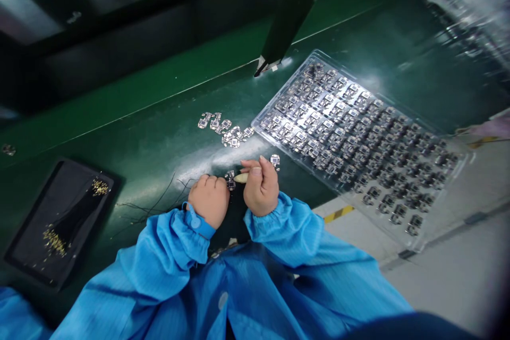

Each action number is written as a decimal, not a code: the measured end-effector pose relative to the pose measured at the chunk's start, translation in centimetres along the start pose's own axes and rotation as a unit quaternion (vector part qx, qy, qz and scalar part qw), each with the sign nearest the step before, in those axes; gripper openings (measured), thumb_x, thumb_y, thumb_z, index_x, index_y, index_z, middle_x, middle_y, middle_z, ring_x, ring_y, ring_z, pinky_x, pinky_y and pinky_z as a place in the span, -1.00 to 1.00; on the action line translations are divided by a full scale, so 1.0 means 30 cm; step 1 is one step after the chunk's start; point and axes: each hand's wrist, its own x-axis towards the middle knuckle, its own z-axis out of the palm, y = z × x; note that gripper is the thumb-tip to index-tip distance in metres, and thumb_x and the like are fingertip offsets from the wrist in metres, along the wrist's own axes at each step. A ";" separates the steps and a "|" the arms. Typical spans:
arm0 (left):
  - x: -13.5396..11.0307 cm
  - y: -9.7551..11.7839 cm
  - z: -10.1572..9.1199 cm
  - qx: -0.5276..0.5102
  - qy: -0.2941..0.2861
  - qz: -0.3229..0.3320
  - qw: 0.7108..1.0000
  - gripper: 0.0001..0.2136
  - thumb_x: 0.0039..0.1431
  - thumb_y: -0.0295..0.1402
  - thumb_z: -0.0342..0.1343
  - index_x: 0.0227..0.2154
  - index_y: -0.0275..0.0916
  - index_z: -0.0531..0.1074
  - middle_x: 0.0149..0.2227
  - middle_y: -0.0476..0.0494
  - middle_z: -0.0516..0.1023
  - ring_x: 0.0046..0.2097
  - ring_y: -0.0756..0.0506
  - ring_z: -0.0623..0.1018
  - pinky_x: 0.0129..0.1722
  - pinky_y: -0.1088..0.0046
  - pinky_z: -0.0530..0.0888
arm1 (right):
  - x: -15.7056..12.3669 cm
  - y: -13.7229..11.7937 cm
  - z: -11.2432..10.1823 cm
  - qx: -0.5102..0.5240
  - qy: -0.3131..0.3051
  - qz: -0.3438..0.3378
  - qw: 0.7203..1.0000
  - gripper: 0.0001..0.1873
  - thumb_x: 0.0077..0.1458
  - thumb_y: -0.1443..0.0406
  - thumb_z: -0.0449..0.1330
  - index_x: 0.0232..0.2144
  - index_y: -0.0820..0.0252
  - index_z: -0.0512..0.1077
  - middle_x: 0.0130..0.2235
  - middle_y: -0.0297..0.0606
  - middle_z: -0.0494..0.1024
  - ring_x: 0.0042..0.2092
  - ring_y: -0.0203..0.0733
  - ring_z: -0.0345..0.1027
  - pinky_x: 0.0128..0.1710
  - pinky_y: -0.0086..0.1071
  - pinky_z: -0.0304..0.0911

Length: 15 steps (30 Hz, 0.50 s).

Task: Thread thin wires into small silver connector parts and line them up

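My left hand (209,199) is closed, knuckles up, with its fingertips at a small circuit board (230,180). A blue wrist strap (200,223) circles that wrist. My right hand (261,187) is curled close beside it, thumb and fingers drawn together. From it a cream-coloured pointed tip (241,178) reaches to the board's right side; whether it is a finger cot or a tool I cannot tell. Another single board (274,161) lies just beyond my right hand. Thin black wires (155,204) stretch over the green bench left of my left hand.
A clear plastic tray (261,128) filled with rows of boards extends past the bench edge at right. Several loose boards (233,137) lie ahead of my hands. A black tray (30,218) with small gold-coloured parts sits left. A dark post (289,16) stands behind.
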 end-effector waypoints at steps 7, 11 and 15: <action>0.001 0.001 -0.003 -0.005 -0.022 -0.005 1.000 -0.82 0.08 -0.43 -0.12 -0.49 -0.29 0.38 -0.48 -0.17 0.45 -0.32 -0.13 0.40 -0.36 0.36 0.31 | 0.018 -0.014 -0.011 -0.049 -0.028 -0.071 0.996 -0.65 0.09 0.36 -0.10 -0.03 0.08 0.04 -0.26 -0.24 0.48 -0.32 -0.28 0.39 -0.35 -0.33 0.35; 0.000 -0.003 0.001 0.001 -0.053 -0.013 0.999 -0.84 0.06 -0.45 -0.10 -0.45 -0.28 0.39 -0.43 -0.17 0.46 -0.27 -0.14 0.41 -0.35 0.36 0.33 | 0.050 -0.057 -0.010 -0.156 -0.111 -0.160 0.968 -0.76 0.08 0.38 -0.08 -0.17 0.14 0.21 -0.38 -0.25 0.50 -0.34 -0.27 0.38 -0.35 -0.36 0.31; 0.000 -0.015 0.008 0.010 -0.091 -0.013 0.996 -0.82 0.04 -0.48 -0.10 -0.39 -0.28 0.40 -0.40 -0.15 0.47 -0.22 -0.13 0.42 -0.27 0.38 0.34 | 0.071 -0.080 0.016 -0.201 -0.132 -0.290 0.926 -0.82 0.04 0.34 -0.04 -0.31 0.18 0.32 -0.54 -0.30 0.47 -0.52 -0.27 0.30 -0.48 -0.38 0.23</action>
